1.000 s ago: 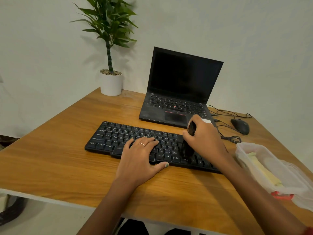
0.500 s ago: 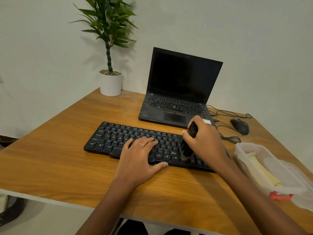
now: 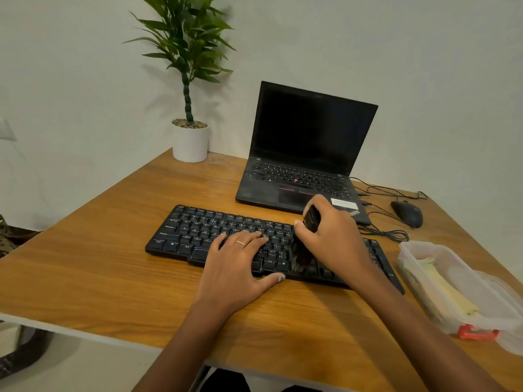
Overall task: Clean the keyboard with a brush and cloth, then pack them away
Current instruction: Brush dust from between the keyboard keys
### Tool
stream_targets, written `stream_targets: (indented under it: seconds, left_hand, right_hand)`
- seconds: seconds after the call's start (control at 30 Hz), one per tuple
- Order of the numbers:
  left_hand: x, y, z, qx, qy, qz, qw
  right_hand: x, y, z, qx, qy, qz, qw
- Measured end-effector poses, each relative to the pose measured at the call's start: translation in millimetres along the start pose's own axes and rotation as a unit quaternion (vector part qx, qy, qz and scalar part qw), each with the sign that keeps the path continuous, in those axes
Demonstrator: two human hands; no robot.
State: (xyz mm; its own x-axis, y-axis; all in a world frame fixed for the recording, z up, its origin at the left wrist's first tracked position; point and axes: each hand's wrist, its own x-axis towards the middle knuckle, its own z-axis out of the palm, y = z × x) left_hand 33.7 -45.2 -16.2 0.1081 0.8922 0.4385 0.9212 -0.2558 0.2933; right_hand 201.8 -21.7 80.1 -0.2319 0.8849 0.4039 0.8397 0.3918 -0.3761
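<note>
A black keyboard (image 3: 198, 230) lies across the middle of the wooden desk (image 3: 85, 264). My left hand (image 3: 235, 267) rests flat on its middle keys, fingers straight, thumb at the front edge. My right hand (image 3: 331, 244) grips a black brush (image 3: 307, 239) held upright, its bristles down on the keys at the keyboard's right part. A yellow cloth (image 3: 447, 290) lies inside a clear plastic box (image 3: 410, 250) at the desk's right edge.
An open black laptop (image 3: 305, 154) stands behind the keyboard. A black mouse (image 3: 407, 213) and its cables lie to the laptop's right. A potted plant (image 3: 189, 137) stands at the far left corner. The box's lid with a red clip (image 3: 475, 333) lies by the box.
My right hand with the brush has moved slightly along the right part of the keyboard. My left hand stays in the same place on the keys.
</note>
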Motion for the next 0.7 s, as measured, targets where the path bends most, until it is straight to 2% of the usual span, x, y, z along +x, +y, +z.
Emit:
stream_targets:
  seconds: [0.07, 0.2, 0.33, 0.47, 0.6, 0.63, 0.7]
  left_hand:
    - [0, 0, -1, 0.000, -0.002, 0.000, 1.000]
    - [0, 1, -2, 0.006, -0.005, 0.000, 1.000]
    - [0, 1, -2, 0.005, -0.008, -0.003, 1.000]
    - [0, 1, -2, 0.003, -0.005, -0.002, 1.000]
    - [-1, 0, -1, 0.006, -0.010, -0.003, 1.000]
    - [-1, 0, 0, 0.005, -0.010, -0.003, 1.000]
    - [0, 1, -1, 0.005, -0.013, -0.004, 1.000]
  right_hand:
    - [-1, 0, 2, -0.003, 0.029, 0.001, 1.000]
    - [6, 0, -6, 0.016, -0.060, 0.054, 0.997]
    - [-2, 0, 3, 0.010, 0.033, 0.013, 0.999]
    - [-1, -2, -2, -0.002, -0.046, 0.019, 0.999]
    - [-1, -4, 8, -0.009, 0.046, -0.018, 0.999]
    - [0, -4, 7, -0.003, 0.040, -0.009, 0.999]
    - [8, -2, 0, 0.002, -0.038, 0.021, 0.999]
